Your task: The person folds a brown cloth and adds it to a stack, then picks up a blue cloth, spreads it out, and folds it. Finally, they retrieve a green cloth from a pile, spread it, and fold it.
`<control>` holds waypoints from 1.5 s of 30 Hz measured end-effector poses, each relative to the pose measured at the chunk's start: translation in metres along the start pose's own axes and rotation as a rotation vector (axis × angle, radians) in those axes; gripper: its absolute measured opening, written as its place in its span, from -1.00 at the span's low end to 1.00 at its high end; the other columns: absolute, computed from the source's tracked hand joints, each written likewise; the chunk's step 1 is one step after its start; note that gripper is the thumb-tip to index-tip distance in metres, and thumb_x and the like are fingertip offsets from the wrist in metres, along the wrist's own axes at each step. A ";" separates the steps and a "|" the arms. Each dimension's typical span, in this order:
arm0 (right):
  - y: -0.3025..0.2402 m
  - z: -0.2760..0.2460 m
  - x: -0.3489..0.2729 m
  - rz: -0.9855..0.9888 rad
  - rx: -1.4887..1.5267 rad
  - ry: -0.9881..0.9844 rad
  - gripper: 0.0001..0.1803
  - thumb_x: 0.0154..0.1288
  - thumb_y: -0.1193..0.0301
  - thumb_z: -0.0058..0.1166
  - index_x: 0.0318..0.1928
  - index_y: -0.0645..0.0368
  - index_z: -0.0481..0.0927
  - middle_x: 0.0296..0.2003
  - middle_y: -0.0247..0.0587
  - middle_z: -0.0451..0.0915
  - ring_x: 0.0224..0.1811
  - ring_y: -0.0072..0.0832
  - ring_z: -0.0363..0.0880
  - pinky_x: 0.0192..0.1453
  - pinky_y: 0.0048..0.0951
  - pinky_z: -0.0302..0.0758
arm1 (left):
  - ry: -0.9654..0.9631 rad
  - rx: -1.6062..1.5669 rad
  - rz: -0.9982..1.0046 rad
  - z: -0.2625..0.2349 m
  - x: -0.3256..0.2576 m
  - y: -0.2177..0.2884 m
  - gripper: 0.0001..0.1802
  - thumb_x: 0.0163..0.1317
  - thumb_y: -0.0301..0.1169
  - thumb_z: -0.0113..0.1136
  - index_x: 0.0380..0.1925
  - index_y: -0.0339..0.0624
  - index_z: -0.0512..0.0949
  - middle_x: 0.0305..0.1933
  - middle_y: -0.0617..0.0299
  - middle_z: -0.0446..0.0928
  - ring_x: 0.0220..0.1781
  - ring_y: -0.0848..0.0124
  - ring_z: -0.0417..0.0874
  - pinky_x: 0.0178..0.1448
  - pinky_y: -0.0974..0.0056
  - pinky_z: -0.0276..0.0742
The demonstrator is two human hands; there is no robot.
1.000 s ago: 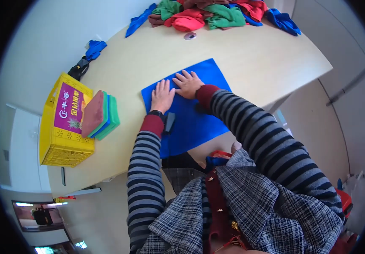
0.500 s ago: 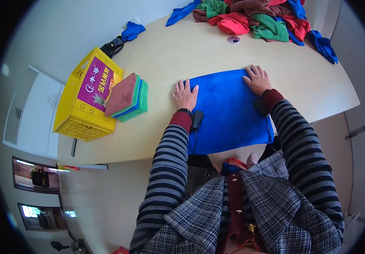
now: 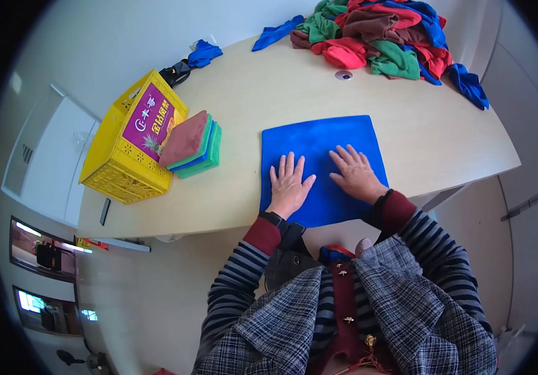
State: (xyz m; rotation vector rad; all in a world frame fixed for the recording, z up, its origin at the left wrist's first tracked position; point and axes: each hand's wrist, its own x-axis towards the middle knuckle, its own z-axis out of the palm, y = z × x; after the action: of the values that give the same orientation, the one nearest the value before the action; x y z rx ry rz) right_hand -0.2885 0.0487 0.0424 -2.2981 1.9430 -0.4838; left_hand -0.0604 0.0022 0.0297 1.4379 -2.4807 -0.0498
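Note:
A blue cloth (image 3: 319, 140) lies spread flat on the table, its near edge reaching the table's front edge. My left hand (image 3: 289, 186) rests palm down on its left part, fingers spread. On the right part, my right hand (image 3: 357, 175) lies flat too, its fingers apart and pointing up and to the left. Neither hand grips anything. To the left of the cloth stands a stack of folded cloths (image 3: 189, 142), brown on top with green and blue below.
A yellow plastic crate (image 3: 116, 162) with a purple label stands behind the stack. At the far right of the table (image 3: 237, 94) is a heap of red, green, brown and blue cloths (image 3: 375, 37). A loose blue cloth (image 3: 467, 86) lies near the right edge.
Both hands have moved from the cloth's far corners toward me and inward, onto its middle. The cloth's far edge now lies flatter and straighter, and my view has shifted slightly.

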 end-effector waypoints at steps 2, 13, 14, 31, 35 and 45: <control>-0.035 0.015 -0.010 -0.061 -0.027 0.015 -0.32 0.48 0.02 -0.04 0.47 0.05 0.27 0.49 -0.03 0.20 0.57 0.01 0.04 0.58 0.11 0.00 | -0.021 0.027 -0.033 0.004 -0.018 0.006 -0.26 0.48 0.13 -0.16 0.50 -0.06 0.19 0.61 -0.07 0.04 0.64 -0.06 -0.04 0.59 -0.30 -0.22; -0.001 -0.003 -0.039 0.080 -0.110 0.079 -0.38 0.54 0.01 -0.17 0.46 0.01 0.30 0.51 -0.11 0.19 0.60 -0.08 0.01 0.64 -0.01 -0.10 | 0.028 0.046 -0.134 -0.003 -0.043 -0.009 -0.32 0.49 0.08 -0.14 0.47 -0.01 0.25 0.58 -0.02 0.13 0.61 -0.03 0.06 0.58 -0.23 -0.11; 0.006 -0.004 -0.041 0.090 -0.134 0.097 -0.38 0.55 0.00 -0.21 0.47 0.00 0.29 0.52 -0.12 0.18 0.60 -0.08 0.00 0.64 -0.02 -0.10 | 0.040 0.067 -0.161 -0.005 -0.042 -0.012 -0.33 0.49 0.08 -0.14 0.47 -0.01 0.25 0.58 -0.01 0.13 0.61 -0.02 0.07 0.58 -0.22 -0.09; 0.113 -0.006 -0.109 0.140 -0.082 0.234 -0.45 0.59 0.12 -0.22 0.47 -0.04 0.28 0.46 -0.17 0.28 0.56 -0.16 0.13 0.63 -0.06 0.00 | 0.147 0.062 -0.186 -0.007 -0.128 -0.076 -0.35 0.50 0.00 -0.11 0.47 -0.05 0.23 0.53 0.02 0.22 0.59 0.09 0.14 0.59 -0.13 -0.07; 0.115 -0.015 -0.125 0.075 -0.031 0.249 -0.42 0.53 0.19 -0.04 0.48 -0.05 0.26 0.44 -0.15 0.31 0.53 -0.15 0.19 0.60 -0.05 0.10 | 0.253 -0.033 -0.065 -0.014 -0.156 -0.065 -0.36 0.40 -0.23 0.12 0.45 -0.09 0.26 0.50 0.03 0.25 0.55 0.10 0.21 0.58 -0.11 0.01; 0.106 -0.014 -0.112 -0.161 -0.221 0.182 -0.12 0.29 0.17 0.32 0.53 -0.26 0.14 0.49 -0.18 0.23 0.53 -0.13 0.19 0.58 -0.01 0.19 | 0.350 0.190 0.095 -0.003 -0.141 -0.066 -0.18 0.06 -0.56 0.36 0.39 -0.04 0.33 0.48 0.07 0.29 0.48 0.07 0.32 0.52 -0.09 0.21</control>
State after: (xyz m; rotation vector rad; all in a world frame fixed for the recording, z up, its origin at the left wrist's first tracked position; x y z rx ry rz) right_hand -0.4085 0.1403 0.0067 -2.6493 1.9891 -0.5349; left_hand 0.0621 0.0902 -0.0091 1.2663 -2.3038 0.4298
